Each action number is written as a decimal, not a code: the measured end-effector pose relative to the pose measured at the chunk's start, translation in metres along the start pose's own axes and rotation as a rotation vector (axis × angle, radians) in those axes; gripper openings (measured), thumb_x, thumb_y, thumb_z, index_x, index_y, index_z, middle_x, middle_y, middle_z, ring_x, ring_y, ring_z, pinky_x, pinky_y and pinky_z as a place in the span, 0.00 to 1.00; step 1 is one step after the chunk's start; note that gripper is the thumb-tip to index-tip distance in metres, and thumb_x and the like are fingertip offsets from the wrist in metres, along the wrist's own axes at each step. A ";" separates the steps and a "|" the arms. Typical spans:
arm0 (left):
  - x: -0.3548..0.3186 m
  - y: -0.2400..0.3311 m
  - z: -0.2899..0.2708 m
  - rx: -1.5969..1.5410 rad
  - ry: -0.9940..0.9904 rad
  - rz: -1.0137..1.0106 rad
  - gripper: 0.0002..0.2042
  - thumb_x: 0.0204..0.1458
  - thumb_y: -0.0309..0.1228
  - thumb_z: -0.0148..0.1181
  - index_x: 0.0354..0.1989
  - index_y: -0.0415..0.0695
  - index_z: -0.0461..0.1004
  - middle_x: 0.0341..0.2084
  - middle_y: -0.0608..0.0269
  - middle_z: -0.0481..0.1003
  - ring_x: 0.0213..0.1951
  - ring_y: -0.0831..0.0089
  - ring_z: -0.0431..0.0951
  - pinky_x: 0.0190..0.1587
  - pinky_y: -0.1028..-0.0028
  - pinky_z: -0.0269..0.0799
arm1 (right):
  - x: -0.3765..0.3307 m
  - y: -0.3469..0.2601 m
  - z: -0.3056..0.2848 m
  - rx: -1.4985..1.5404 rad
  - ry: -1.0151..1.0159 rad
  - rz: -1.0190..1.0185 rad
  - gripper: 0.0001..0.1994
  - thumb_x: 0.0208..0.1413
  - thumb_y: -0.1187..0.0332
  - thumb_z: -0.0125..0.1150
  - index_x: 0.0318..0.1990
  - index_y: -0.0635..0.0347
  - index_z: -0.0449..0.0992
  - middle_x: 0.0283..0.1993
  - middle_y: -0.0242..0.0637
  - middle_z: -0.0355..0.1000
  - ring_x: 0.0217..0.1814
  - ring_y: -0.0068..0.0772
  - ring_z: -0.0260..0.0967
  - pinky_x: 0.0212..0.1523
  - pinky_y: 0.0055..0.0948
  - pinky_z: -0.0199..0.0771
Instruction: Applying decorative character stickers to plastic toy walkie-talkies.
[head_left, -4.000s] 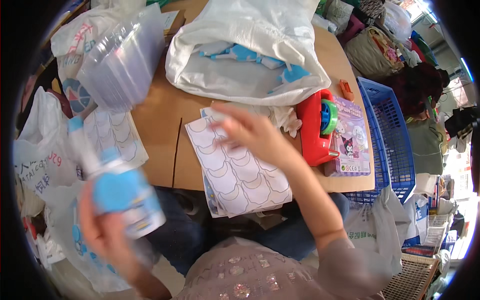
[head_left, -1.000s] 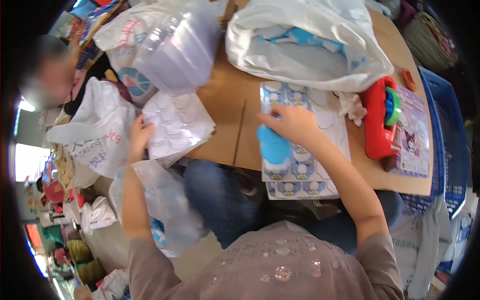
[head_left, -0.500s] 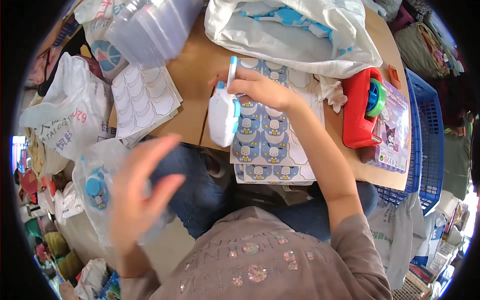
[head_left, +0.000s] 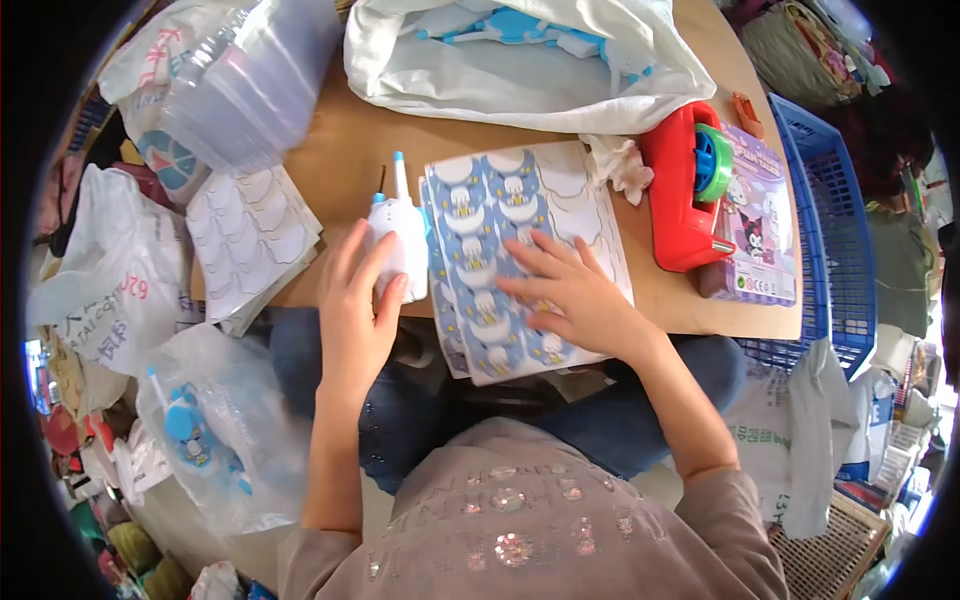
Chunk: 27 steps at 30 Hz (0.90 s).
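A white toy walkie-talkie [head_left: 408, 250] with a blue-tipped antenna lies on the table, antenna pointing away from me. At its lower left side is my left hand [head_left: 358, 318], fingers stretched out and thumb apart, touching or just over its edge without wrapping round it. My right hand [head_left: 562, 292] is spread on a stack of printed sticker sheets [head_left: 470, 215], which carry rows of a white cartoon dog on blue. Its fingers hide part of the top sheet. The stack's near edge sticks out over the table's front edge.
A white sack [head_left: 490, 100] of blue-and-white pieces lies at the back. To the right stand a red tape dispenser [head_left: 665, 190], a purple box [head_left: 765, 215] and a blue basket [head_left: 850, 250]. Blank-looking label sheets [head_left: 250, 225], clear plastic boxes [head_left: 245, 95] and plastic bags [head_left: 115, 270] are at the left.
My right hand has let go of the toy walkie-talkie and moved onto the sticker sheets. The toy now lies on the table. My left hand has come in from the left beside it.
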<state>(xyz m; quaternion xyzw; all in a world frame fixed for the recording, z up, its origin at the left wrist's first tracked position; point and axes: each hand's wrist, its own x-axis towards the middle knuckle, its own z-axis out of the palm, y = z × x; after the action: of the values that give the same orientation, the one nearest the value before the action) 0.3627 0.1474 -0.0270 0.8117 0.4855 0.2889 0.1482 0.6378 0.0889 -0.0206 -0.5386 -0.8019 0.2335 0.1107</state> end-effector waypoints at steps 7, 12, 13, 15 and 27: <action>0.030 0.027 0.009 0.162 0.071 0.185 0.19 0.50 0.30 0.64 0.53 0.48 0.74 0.61 0.57 0.66 0.62 0.53 0.64 0.64 0.53 0.54 | -0.014 0.007 -0.022 0.332 0.091 0.004 0.20 0.51 0.72 0.66 0.53 0.50 0.78 0.65 0.37 0.66 0.71 0.45 0.57 0.68 0.44 0.55; -0.004 0.059 0.010 -0.342 -0.161 0.240 0.08 0.48 0.28 0.66 0.35 0.43 0.76 0.31 0.57 0.76 0.31 0.59 0.77 0.34 0.66 0.73 | 0.020 0.014 -0.054 0.448 0.392 0.100 0.17 0.52 0.74 0.65 0.51 0.60 0.78 0.59 0.43 0.71 0.60 0.40 0.68 0.61 0.33 0.65; -0.022 0.065 0.008 -0.457 -0.255 0.081 0.07 0.50 0.28 0.65 0.33 0.40 0.75 0.27 0.56 0.76 0.25 0.57 0.74 0.29 0.68 0.70 | 0.024 0.021 -0.056 0.484 0.425 0.091 0.17 0.53 0.72 0.65 0.51 0.62 0.77 0.57 0.45 0.72 0.60 0.37 0.69 0.59 0.30 0.66; -0.054 0.061 0.009 -0.589 -0.231 -0.307 0.07 0.54 0.28 0.62 0.34 0.37 0.73 0.27 0.58 0.76 0.27 0.69 0.76 0.33 0.73 0.72 | 0.020 0.026 -0.063 0.327 0.403 0.140 0.16 0.54 0.68 0.64 0.50 0.60 0.77 0.56 0.46 0.72 0.59 0.43 0.69 0.58 0.34 0.67; -0.054 0.070 0.056 -1.333 -0.578 -0.670 0.19 0.61 0.30 0.56 0.59 0.36 0.64 0.50 0.63 0.73 0.51 0.77 0.71 0.56 0.74 0.66 | -0.003 0.016 0.000 0.164 0.329 0.258 0.25 0.49 0.61 0.67 0.57 0.51 0.73 0.68 0.55 0.57 0.69 0.63 0.53 0.67 0.47 0.54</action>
<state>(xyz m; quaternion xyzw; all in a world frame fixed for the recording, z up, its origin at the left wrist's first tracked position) 0.4267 0.0685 -0.0522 0.4058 0.3710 0.2367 0.8010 0.6517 0.0907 -0.0284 -0.6569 -0.6758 0.2189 0.2528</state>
